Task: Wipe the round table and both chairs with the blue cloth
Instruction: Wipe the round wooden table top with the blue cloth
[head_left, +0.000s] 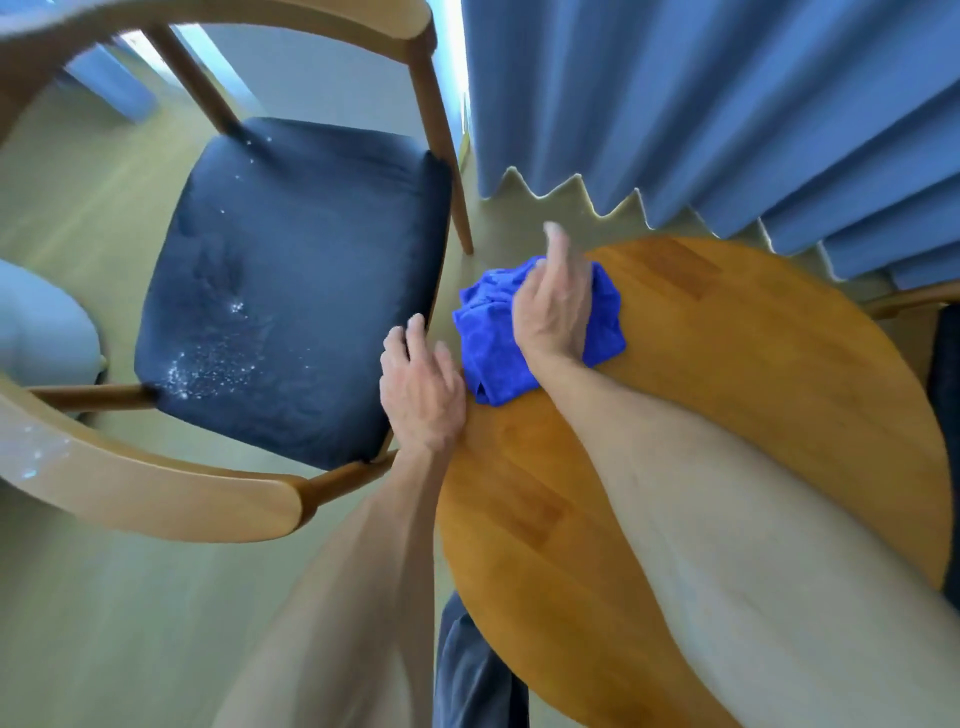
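The crumpled blue cloth (496, 332) lies at the left edge of the round wooden table (753, 364), partly hanging over it. My right hand (558, 301) lies on top of the cloth, pressing it down with fingers stretched forward. My left hand (418, 387) rests at the table's left rim with relaxed fingers, between the table and a chair. That wooden chair (156, 493) stands to the left, its dark blue seat (291, 291) speckled with white crumbs. Only a sliver of a second chair (914, 299) shows at the right edge behind the table.
Blue curtains (701, 104) hang close behind the table, their hem just above the floor. A pale blue rounded object (41, 327) sits at the far left beside the chair. Light wooden floor (104, 623) lies open at the lower left.
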